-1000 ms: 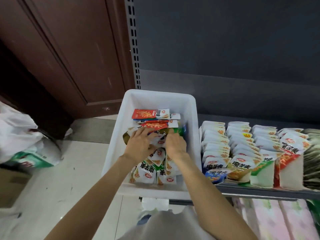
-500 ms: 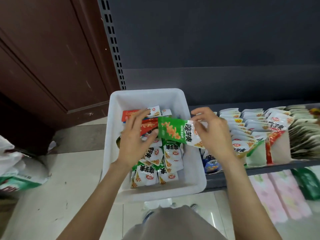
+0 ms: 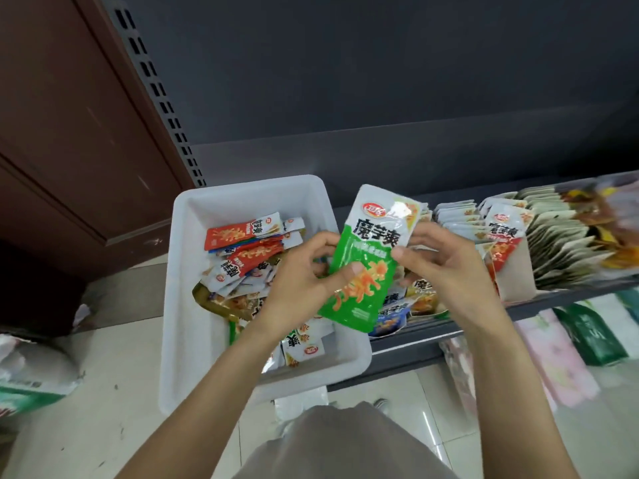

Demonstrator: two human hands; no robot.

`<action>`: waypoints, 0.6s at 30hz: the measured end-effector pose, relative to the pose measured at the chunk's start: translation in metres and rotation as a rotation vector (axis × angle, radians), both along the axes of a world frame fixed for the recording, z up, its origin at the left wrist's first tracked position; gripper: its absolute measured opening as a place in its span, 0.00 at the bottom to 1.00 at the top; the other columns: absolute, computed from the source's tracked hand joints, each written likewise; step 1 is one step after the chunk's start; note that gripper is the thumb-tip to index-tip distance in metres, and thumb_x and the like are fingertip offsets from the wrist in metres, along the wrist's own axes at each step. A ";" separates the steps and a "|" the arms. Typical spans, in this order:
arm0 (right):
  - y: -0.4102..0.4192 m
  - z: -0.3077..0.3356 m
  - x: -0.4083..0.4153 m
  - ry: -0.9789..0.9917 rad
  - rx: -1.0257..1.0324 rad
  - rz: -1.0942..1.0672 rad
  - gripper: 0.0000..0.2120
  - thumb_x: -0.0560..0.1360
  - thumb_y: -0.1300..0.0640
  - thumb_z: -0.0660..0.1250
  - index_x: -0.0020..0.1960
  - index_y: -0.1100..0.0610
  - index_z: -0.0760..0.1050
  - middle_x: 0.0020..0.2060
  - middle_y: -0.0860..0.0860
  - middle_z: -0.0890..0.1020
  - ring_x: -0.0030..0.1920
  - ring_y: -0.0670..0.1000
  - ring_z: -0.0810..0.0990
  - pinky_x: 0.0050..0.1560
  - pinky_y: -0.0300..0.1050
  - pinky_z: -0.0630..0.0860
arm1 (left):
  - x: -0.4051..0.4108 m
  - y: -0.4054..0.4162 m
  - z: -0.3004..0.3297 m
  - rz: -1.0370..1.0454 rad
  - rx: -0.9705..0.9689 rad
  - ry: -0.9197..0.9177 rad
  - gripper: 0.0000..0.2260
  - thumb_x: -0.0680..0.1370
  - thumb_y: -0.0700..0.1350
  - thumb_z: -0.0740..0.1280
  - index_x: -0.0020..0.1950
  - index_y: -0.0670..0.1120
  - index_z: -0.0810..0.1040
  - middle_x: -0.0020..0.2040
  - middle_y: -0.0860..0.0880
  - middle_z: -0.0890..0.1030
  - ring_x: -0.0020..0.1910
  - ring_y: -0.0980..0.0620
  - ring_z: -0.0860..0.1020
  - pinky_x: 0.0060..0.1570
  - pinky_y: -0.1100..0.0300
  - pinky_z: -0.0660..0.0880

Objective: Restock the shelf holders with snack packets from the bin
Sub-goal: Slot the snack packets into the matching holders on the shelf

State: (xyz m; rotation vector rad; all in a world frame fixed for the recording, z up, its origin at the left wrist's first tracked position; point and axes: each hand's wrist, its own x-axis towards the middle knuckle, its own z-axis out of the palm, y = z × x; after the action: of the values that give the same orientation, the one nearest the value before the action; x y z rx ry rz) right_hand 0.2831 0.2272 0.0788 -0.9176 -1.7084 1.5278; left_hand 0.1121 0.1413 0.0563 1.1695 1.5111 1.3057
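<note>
From the head view, I hold a green snack packet (image 3: 366, 267) upright between both hands: my left hand (image 3: 301, 288) pinches its lower edge, my right hand (image 3: 446, 267) its side, above the white bin's (image 3: 193, 305) right rim, beside the shelf holders (image 3: 511, 267).

A shop: slotted metal shelving (image 3: 155, 88) holds rows of snack packets (image 3: 460, 219) in holders.

Green snack packet (image 3: 366, 264) upright in both hands' grip, left hand (image 3: 304, 288), right hand (image 3: 446, 267), beside white bin (image 3: 186, 305).
</note>
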 end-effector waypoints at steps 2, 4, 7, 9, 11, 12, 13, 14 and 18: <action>-0.002 0.006 0.018 0.075 0.057 -0.053 0.09 0.68 0.59 0.70 0.48 0.53 0.78 0.42 0.46 0.85 0.38 0.44 0.82 0.34 0.37 0.77 | 0.027 0.007 0.003 -0.010 0.067 0.058 0.11 0.72 0.42 0.73 0.48 0.53 0.75 0.48 0.55 0.83 0.44 0.57 0.82 0.42 0.59 0.80; -0.002 0.012 0.042 0.125 0.129 -0.133 0.08 0.68 0.61 0.69 0.47 0.52 0.78 0.42 0.45 0.85 0.40 0.44 0.82 0.39 0.36 0.77 | 0.053 0.018 0.005 -0.030 0.142 0.143 0.10 0.72 0.44 0.73 0.49 0.52 0.75 0.47 0.56 0.83 0.44 0.58 0.82 0.41 0.58 0.80; 0.002 0.022 0.081 0.067 0.296 -0.252 0.12 0.72 0.62 0.69 0.45 0.44 0.78 0.43 0.42 0.83 0.43 0.44 0.81 0.46 0.38 0.77 | 0.088 0.043 0.011 -0.087 0.203 0.283 0.09 0.73 0.47 0.71 0.51 0.49 0.75 0.45 0.55 0.83 0.44 0.60 0.80 0.43 0.57 0.79; 0.008 0.025 0.104 0.029 0.373 -0.318 0.13 0.73 0.62 0.67 0.47 0.43 0.76 0.44 0.40 0.82 0.44 0.43 0.80 0.46 0.37 0.76 | 0.111 0.062 0.016 -0.129 0.235 0.322 0.08 0.74 0.46 0.70 0.51 0.47 0.77 0.45 0.53 0.83 0.44 0.59 0.80 0.46 0.56 0.79; 0.020 0.021 0.125 0.017 0.382 -0.367 0.10 0.74 0.61 0.66 0.49 0.47 0.75 0.45 0.39 0.82 0.46 0.42 0.80 0.47 0.35 0.76 | 0.129 0.081 0.018 -0.145 0.266 0.393 0.08 0.75 0.47 0.69 0.51 0.47 0.78 0.46 0.54 0.83 0.45 0.58 0.80 0.47 0.55 0.78; 0.027 0.016 0.134 0.007 0.369 -0.370 0.09 0.75 0.61 0.66 0.50 0.48 0.75 0.46 0.39 0.83 0.48 0.44 0.81 0.48 0.37 0.76 | 0.137 0.090 0.018 -0.146 0.276 0.434 0.07 0.75 0.48 0.69 0.51 0.48 0.78 0.45 0.55 0.83 0.44 0.59 0.80 0.47 0.56 0.78; 0.035 0.008 0.141 -0.010 0.346 -0.360 0.08 0.75 0.62 0.65 0.50 0.49 0.75 0.47 0.41 0.83 0.49 0.46 0.81 0.50 0.39 0.77 | 0.143 0.097 0.018 -0.142 0.282 0.469 0.06 0.75 0.47 0.69 0.50 0.48 0.79 0.45 0.56 0.83 0.43 0.61 0.79 0.46 0.57 0.78; 0.043 -0.001 0.147 -0.024 0.312 -0.343 0.08 0.76 0.62 0.65 0.50 0.50 0.75 0.48 0.43 0.83 0.50 0.47 0.81 0.50 0.41 0.77 | 0.147 0.104 0.015 -0.132 0.283 0.499 0.05 0.75 0.47 0.69 0.49 0.48 0.78 0.44 0.57 0.82 0.42 0.63 0.78 0.45 0.59 0.78; 0.071 -0.044 0.158 -0.071 0.205 -0.270 0.08 0.76 0.65 0.66 0.50 0.53 0.76 0.49 0.49 0.84 0.52 0.50 0.82 0.52 0.48 0.78 | 0.153 0.118 -0.004 -0.102 0.226 0.633 0.03 0.75 0.48 0.70 0.44 0.50 0.79 0.41 0.58 0.83 0.40 0.64 0.78 0.42 0.58 0.79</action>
State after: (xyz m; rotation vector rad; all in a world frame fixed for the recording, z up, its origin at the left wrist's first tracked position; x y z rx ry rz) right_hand 0.4410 0.2982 0.0350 -1.0552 -1.6754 1.1348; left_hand 0.2651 0.2593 0.0526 1.9094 1.7290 1.1082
